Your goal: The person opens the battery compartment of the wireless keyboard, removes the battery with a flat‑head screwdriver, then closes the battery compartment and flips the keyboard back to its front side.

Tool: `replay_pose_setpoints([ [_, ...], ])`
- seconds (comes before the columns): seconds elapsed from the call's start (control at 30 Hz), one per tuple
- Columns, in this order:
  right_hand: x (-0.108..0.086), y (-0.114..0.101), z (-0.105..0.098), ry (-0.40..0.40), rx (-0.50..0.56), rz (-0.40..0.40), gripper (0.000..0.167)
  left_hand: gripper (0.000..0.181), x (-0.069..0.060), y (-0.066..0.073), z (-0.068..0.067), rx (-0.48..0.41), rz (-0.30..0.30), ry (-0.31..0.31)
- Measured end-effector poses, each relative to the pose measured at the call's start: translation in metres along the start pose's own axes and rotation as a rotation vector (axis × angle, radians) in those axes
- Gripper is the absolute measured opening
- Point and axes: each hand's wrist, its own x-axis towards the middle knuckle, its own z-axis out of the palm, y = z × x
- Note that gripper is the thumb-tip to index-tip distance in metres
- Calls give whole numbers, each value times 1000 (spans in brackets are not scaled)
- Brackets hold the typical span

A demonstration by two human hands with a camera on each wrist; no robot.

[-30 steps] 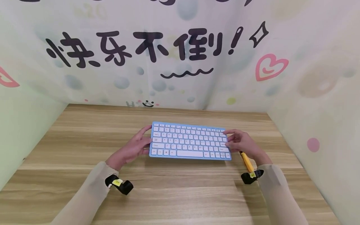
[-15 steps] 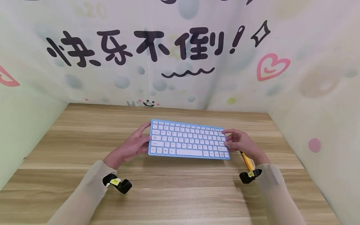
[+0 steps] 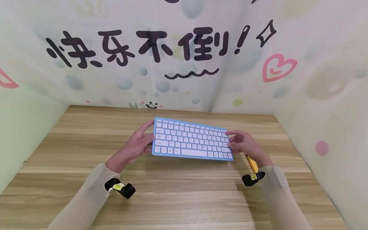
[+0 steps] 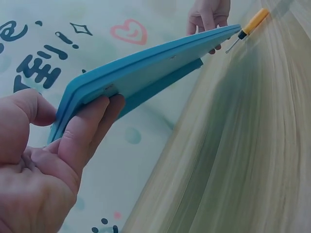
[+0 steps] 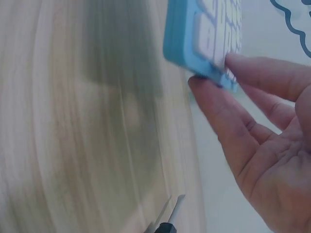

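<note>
A light blue keyboard (image 3: 191,140) with white keys is held above the wooden table, its left end higher than its right in the head view. My left hand (image 3: 134,145) grips the left end, thumb at the front edge and fingers beneath; the left wrist view shows the keyboard's blue underside (image 4: 146,75) with fingers (image 4: 90,126) against it. My right hand (image 3: 245,145) pinches the right end, thumb on the key side. Below the right wrist lies a screwdriver (image 3: 252,164) with a yellow handle, partly hidden by the arm; its metal shaft (image 5: 177,208) shows in the right wrist view.
The wooden table (image 3: 184,198) stretches beneath both arms. A printed cloth (image 3: 184,86) with black characters hangs along the back edge, and pale walls stand at left and right. A black camera (image 3: 126,190) is strapped to the left wrist.
The keyboard has risen a little, more at its left end, so it tilts down to the right. Both hands keep their hold; the screwdriver lies in place.
</note>
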Motion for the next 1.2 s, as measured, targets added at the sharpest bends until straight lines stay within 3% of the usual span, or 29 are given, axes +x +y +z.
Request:
replay_pose_setpoints([
  [0.43,0,-8,7,2,-14,14,48,61,-3,9,5,56,43,74],
  [0.77,0,-17,17,9,-55,-19,52,58,-4,23,8,100,33,172],
  [1.2,1,-15,22,-2,-5,-54,51,57,-7,42,15,123,62,185],
])
